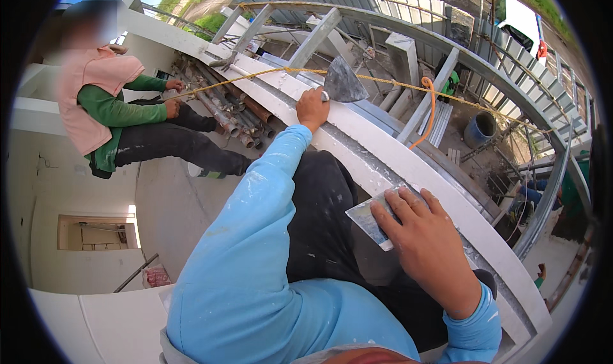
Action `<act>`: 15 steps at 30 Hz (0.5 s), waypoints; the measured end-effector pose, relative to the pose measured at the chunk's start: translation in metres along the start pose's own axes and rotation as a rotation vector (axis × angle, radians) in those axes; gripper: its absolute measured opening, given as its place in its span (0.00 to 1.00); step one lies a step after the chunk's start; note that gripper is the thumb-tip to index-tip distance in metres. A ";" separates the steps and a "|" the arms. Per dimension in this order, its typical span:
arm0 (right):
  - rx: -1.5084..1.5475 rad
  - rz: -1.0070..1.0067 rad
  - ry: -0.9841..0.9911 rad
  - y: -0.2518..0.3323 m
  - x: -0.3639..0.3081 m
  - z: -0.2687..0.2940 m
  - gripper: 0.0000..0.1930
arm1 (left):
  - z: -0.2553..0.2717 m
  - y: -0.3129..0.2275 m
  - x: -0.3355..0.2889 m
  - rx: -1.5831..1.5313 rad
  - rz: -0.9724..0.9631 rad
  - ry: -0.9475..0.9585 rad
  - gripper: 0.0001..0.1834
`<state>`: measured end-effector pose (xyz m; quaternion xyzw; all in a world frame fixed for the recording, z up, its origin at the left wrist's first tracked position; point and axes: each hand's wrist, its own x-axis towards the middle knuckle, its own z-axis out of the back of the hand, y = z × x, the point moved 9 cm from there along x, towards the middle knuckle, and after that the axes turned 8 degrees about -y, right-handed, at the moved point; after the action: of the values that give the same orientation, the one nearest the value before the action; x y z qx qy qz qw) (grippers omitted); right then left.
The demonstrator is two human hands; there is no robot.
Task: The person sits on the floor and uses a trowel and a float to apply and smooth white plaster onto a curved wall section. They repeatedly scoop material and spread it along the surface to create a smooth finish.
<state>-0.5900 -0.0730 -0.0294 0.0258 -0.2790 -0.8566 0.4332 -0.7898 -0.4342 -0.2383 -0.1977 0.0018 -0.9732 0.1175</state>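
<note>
Left hand [313,111]: grip closed round handle of triangular trowel [345,81], grey-smeared blade out past white ledge [460,201]. Right hand [429,239]: grip holding rectangular metal plate [369,221], fingers spread over top face; plate near ledge's inner side, contact cannot tell. Grey groove [365,155] along ledge. Yellow rope [255,75] crosses ledge, passes behind trowel blade. Orange strap [432,112] over metal frame [433,93]. Co-worker [102,109] at left, near pipes [223,112].
</note>
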 end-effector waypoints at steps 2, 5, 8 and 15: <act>0.023 0.033 0.032 0.012 -0.002 0.004 0.24 | 0.007 -0.002 -0.001 -0.028 -0.015 -0.030 0.17; 0.055 0.056 0.063 0.023 -0.002 0.005 0.24 | 0.008 -0.002 -0.004 -0.049 -0.006 -0.003 0.18; 0.036 0.045 0.049 0.021 0.001 0.003 0.24 | 0.008 -0.003 -0.002 -0.051 -0.018 -0.006 0.18; 0.005 0.015 0.006 0.007 0.002 -0.002 0.23 | 0.004 -0.001 -0.001 -0.028 -0.004 0.018 0.17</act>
<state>-0.5853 -0.0786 -0.0275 0.0274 -0.2800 -0.8526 0.4404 -0.7875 -0.4325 -0.2347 -0.1907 0.0161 -0.9750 0.1126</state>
